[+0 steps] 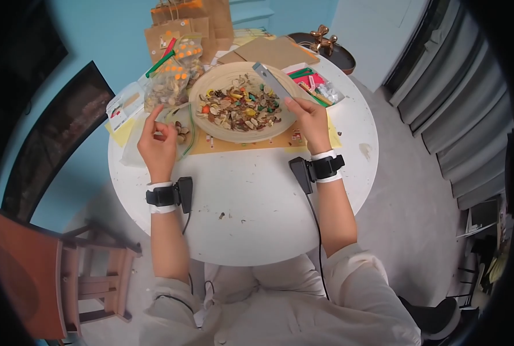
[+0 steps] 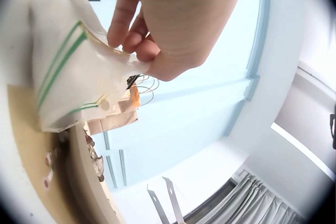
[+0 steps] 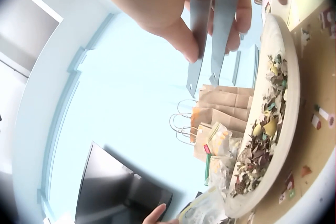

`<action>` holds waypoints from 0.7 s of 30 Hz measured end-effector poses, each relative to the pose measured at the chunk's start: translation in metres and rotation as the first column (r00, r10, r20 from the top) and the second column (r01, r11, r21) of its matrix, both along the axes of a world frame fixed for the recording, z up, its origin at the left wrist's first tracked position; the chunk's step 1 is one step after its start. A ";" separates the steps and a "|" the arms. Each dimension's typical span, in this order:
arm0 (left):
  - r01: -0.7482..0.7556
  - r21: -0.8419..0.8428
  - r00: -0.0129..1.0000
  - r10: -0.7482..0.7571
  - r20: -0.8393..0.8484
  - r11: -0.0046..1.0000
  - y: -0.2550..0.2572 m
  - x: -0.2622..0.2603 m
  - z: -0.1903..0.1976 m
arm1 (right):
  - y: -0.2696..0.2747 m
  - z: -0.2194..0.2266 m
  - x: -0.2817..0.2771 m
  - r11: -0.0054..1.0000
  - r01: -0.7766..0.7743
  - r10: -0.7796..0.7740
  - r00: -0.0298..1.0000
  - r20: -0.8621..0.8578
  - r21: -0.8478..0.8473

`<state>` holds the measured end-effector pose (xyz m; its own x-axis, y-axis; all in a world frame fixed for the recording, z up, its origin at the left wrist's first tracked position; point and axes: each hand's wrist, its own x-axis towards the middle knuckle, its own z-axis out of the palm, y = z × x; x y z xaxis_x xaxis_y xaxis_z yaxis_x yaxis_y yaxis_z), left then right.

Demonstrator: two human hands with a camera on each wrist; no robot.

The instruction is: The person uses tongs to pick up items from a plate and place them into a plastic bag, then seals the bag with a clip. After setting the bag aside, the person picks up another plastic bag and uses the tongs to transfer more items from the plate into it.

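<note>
A tray holds mixed flakes — left hand pinches a bag.

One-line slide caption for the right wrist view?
Right hand holding metal tweezers near a shallow plate of mixed fragments.

Bright soft light, black fisheye corners, washed-out wrist views
</note>
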<state>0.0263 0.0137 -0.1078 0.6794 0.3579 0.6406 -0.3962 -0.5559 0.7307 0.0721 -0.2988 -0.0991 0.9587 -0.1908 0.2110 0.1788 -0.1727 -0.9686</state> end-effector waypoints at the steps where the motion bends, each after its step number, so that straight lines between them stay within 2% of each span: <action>1: 0.008 -0.006 1.000 -0.008 -0.003 1.000 0.000 0.002 -0.003 | 0.000 0.000 0.001 1.000 -0.021 0.021 1.000 -0.021 -0.003; 3: 0.025 0.001 0.999 -0.025 -0.027 1.000 0.000 0.008 -0.011 | 0.006 -0.003 -0.001 0.998 -0.064 0.063 0.996 -0.066 0.002; 5: 0.034 0.056 0.997 -0.030 -0.066 0.998 0.000 0.006 -0.010 | 0.010 -0.026 0.009 0.986 -0.081 0.084 0.996 0.018 -0.144; 7: 0.040 0.153 0.993 -0.023 -0.112 0.987 -0.004 0.002 -0.002 | 0.014 -0.029 0.008 0.951 -0.040 0.069 0.994 0.087 -0.306; 10: 0.026 0.569 0.981 -0.130 0.144 0.822 -0.017 0.001 0.019 | 0.012 -0.024 0.006 0.970 -0.085 0.080 0.996 -0.031 -0.229; 13: 0.232 0.626 0.964 -0.263 -0.046 0.744 -0.036 0.007 0.007 | 0.009 -0.024 0.003 0.963 -0.098 0.083 0.994 -0.072 -0.251; 16: 0.342 0.616 0.935 -0.321 -0.150 0.709 -0.036 0.014 -0.008 | 0.008 -0.023 -0.006 0.977 -0.101 0.087 0.993 -0.083 -0.188; 19: 0.409 0.582 0.911 -0.349 -0.219 0.703 -0.037 0.007 -0.006 | 0.005 -0.015 -0.024 0.980 -0.119 0.098 0.986 -0.132 -0.157; 21: 0.420 0.614 0.903 -0.375 -0.209 0.669 -0.037 -0.007 0.000 | 0.002 -0.021 -0.033 0.986 -0.121 0.116 0.992 -0.049 -0.116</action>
<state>0.0196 -0.0233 -0.1073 0.7059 -0.4268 0.5652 -0.6571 -0.6925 0.2978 0.0388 -0.2965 -0.1199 0.9815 -0.0516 0.1845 0.1645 -0.2667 -0.9497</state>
